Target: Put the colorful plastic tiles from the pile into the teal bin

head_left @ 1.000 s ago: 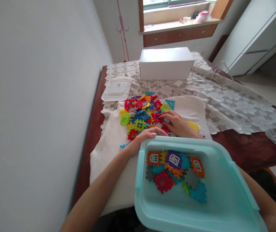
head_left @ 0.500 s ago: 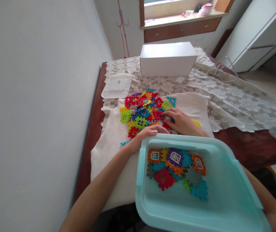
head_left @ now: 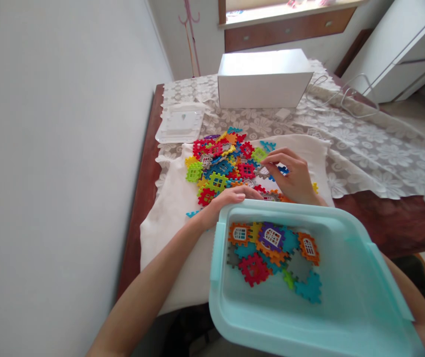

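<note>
Left fingers (head_left: 247,190) hold a round-cornered plastic tub (head_left: 340,297) of toothed tiles (head_left: 254,270).

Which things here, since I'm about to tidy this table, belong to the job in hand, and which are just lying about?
Seemingly in use:
- pile of colourful pieces, right hand at it
- turquoise bin with more pieces, left hand at its rim
- white cloth under the pile

Apparently lying about:
- white box
- clear plastic tray or lid
</note>
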`<state>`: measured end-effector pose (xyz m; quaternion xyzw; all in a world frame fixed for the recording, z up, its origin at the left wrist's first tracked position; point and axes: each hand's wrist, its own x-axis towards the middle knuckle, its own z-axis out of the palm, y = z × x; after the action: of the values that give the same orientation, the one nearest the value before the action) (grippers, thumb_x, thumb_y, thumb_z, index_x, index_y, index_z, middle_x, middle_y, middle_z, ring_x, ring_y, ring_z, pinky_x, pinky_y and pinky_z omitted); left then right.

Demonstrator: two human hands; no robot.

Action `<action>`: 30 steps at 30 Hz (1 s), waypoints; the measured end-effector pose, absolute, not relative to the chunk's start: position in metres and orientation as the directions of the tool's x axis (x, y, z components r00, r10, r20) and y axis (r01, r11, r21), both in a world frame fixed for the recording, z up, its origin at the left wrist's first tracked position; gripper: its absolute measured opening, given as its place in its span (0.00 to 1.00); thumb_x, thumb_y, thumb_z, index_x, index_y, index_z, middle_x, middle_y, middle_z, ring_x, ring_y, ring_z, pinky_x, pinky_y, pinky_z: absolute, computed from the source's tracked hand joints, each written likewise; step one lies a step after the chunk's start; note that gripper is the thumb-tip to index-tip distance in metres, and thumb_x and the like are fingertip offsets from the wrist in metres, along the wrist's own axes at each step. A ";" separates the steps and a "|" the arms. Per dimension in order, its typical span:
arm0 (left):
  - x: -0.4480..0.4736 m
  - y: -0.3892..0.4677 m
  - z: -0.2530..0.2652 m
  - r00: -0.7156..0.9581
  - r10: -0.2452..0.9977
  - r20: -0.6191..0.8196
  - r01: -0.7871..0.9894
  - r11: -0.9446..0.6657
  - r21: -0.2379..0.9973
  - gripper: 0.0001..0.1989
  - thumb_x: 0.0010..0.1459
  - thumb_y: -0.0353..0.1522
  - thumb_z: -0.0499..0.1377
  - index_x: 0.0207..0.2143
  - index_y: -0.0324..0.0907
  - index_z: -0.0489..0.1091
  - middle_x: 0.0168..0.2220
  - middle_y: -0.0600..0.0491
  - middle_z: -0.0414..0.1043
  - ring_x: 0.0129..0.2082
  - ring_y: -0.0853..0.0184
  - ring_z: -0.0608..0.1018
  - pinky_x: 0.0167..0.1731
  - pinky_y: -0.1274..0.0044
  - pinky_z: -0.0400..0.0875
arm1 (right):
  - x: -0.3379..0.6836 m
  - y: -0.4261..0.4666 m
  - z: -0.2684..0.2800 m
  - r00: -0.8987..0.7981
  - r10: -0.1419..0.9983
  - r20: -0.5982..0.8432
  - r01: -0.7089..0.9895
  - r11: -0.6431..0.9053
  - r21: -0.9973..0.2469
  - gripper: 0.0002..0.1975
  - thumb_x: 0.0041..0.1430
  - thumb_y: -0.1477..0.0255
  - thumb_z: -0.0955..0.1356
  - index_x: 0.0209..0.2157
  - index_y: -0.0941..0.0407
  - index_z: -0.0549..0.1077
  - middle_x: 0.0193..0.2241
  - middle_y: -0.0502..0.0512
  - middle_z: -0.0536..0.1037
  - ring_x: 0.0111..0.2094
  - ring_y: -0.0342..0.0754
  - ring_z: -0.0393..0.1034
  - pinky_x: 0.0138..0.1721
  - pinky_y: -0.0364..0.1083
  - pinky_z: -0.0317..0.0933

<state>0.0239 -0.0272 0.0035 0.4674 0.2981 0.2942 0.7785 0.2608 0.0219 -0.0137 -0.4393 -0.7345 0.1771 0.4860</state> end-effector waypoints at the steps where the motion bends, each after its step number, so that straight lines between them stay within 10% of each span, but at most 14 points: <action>1: 0.024 -0.027 0.004 0.649 0.737 -0.189 -0.180 0.389 0.903 0.25 0.55 0.47 0.63 0.46 0.38 0.81 0.53 0.41 0.78 0.53 0.52 0.76 0.45 0.72 0.69 | 0.261 0.021 -0.013 -0.086 0.805 0.587 0.461 0.554 -0.693 0.07 0.70 0.66 0.70 0.39 0.47 0.82 0.40 0.56 0.82 0.42 0.55 0.78 0.44 0.55 0.75; 7: 0.024 -0.026 0.003 0.642 0.742 -0.192 -0.172 0.383 0.907 0.25 0.55 0.48 0.63 0.45 0.38 0.81 0.54 0.41 0.78 0.52 0.52 0.77 0.44 0.72 0.69 | 0.266 0.026 -0.017 0.173 0.769 0.616 0.353 0.535 -0.767 0.06 0.69 0.59 0.72 0.41 0.46 0.79 0.42 0.56 0.79 0.43 0.55 0.76 0.44 0.55 0.75; 30: 0.024 -0.026 -0.002 0.662 0.726 -0.186 -0.191 0.403 0.895 0.25 0.55 0.47 0.64 0.45 0.38 0.82 0.50 0.43 0.79 0.44 0.57 0.77 0.44 0.72 0.69 | 0.266 0.022 -0.008 -0.054 0.968 0.245 -0.180 0.232 -0.956 0.13 0.54 0.59 0.80 0.35 0.47 0.76 0.37 0.51 0.76 0.34 0.47 0.70 0.31 0.46 0.69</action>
<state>0.0235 -0.0258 -0.0024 0.4621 0.2899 0.2918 0.7857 0.2662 0.0224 -0.0078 -0.3715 -0.5300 0.4962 0.5787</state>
